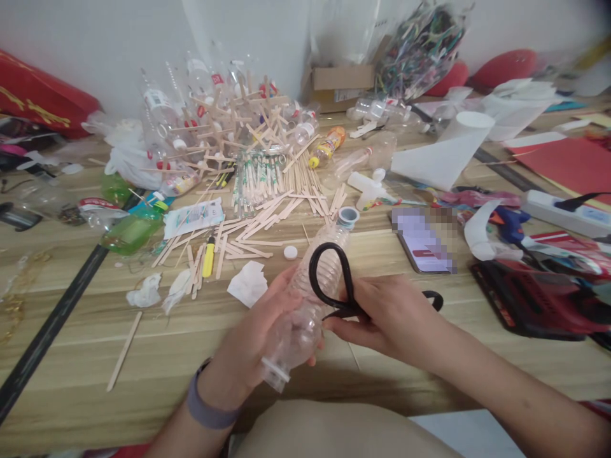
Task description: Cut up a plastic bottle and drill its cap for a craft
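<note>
Near the table's front edge, my left hand [272,324] is wrapped round a clear ribbed plastic bottle [303,302]. The bottle is tilted, its uncapped mouth with a bluish rim pointing up and away. A clear, flattened piece sticks out at its lower end. My right hand [386,312] is closed on a pair of black-handled scissors [329,277]. One handle loop stands in front of the bottle, and part of the other shows beyond my wrist. The blades cannot be made out. A white bottle cap [290,252] and a crumpled white paper [248,284] lie just past my left hand.
Flat wooden sticks [252,235] are strewn mid-table, with a heap of bottles and stick crosses [214,127] behind. A smartphone [422,238] and a red-black tool [534,299] lie to the right. Green bottles [136,229] and a yellow-handled tool [209,257] are left.
</note>
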Action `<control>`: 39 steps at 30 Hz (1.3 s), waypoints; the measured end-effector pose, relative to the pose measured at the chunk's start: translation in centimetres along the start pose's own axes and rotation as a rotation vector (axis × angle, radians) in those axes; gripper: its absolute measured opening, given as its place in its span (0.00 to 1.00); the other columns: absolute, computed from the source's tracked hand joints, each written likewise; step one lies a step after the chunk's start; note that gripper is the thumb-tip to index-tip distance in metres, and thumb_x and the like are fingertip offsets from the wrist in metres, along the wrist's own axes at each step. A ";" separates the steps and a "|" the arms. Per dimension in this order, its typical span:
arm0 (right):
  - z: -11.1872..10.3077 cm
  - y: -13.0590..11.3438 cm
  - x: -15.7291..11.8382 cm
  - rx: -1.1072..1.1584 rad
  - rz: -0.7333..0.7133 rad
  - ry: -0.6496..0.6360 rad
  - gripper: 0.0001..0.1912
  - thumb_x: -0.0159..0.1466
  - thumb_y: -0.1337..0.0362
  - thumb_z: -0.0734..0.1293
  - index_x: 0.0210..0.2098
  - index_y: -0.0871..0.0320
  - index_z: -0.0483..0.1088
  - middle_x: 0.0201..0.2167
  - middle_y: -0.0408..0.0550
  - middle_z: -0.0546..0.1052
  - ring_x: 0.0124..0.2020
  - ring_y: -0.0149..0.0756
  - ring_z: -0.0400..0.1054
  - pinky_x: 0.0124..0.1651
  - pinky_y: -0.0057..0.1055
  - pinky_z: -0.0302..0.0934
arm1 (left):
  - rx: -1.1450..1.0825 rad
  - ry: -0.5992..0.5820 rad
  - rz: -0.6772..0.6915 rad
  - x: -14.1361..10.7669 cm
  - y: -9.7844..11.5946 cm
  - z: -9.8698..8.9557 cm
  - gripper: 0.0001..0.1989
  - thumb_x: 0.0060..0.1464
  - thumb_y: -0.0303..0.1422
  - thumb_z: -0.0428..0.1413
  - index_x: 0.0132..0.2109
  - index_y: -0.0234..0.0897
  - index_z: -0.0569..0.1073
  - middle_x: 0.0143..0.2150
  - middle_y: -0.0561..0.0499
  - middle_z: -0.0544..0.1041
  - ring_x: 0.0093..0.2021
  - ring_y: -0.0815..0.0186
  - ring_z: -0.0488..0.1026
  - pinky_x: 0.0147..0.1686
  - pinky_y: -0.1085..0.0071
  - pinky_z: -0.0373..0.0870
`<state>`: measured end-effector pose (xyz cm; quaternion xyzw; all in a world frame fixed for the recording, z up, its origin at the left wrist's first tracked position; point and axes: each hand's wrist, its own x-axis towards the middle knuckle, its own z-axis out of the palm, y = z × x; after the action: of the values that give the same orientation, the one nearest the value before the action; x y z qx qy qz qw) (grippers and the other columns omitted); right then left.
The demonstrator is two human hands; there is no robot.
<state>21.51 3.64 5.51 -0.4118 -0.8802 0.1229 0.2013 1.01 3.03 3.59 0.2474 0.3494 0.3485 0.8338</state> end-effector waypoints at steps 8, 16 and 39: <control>0.8 -0.7 -0.1 0.202 0.194 0.069 0.13 0.65 0.57 0.65 0.27 0.56 0.65 0.17 0.39 0.68 0.16 0.29 0.59 0.21 0.25 0.48 | -0.065 0.002 0.054 0.1 -0.3 0.3 0.27 0.52 0.41 0.60 0.59 0.47 0.67 0.37 0.50 0.79 0.25 0.64 0.76 0.19 0.71 0.74; 0.6 -0.4 -0.1 0.013 0.032 0.176 0.22 0.71 0.49 0.57 0.30 0.58 0.67 0.20 0.46 0.72 0.21 0.35 0.67 0.26 0.28 0.53 | -0.072 -0.033 0.066 0.5 -0.5 0.1 0.21 0.55 0.40 0.57 0.56 0.47 0.70 0.38 0.51 0.79 0.26 0.64 0.76 0.20 0.72 0.73; 0.8 -1.0 -0.1 0.475 0.429 -0.067 0.17 0.63 0.53 0.67 0.24 0.56 0.64 0.19 0.37 0.62 0.21 0.28 0.54 0.25 0.26 0.47 | -0.008 -0.037 0.112 0.5 -0.9 -0.3 0.36 0.56 0.39 0.59 0.68 0.47 0.54 0.41 0.49 0.76 0.26 0.67 0.73 0.21 0.72 0.74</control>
<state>20.59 2.89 5.16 -0.5251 -0.7263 0.3781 0.2320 1.41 2.94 2.62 0.2698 0.3181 0.3912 0.8203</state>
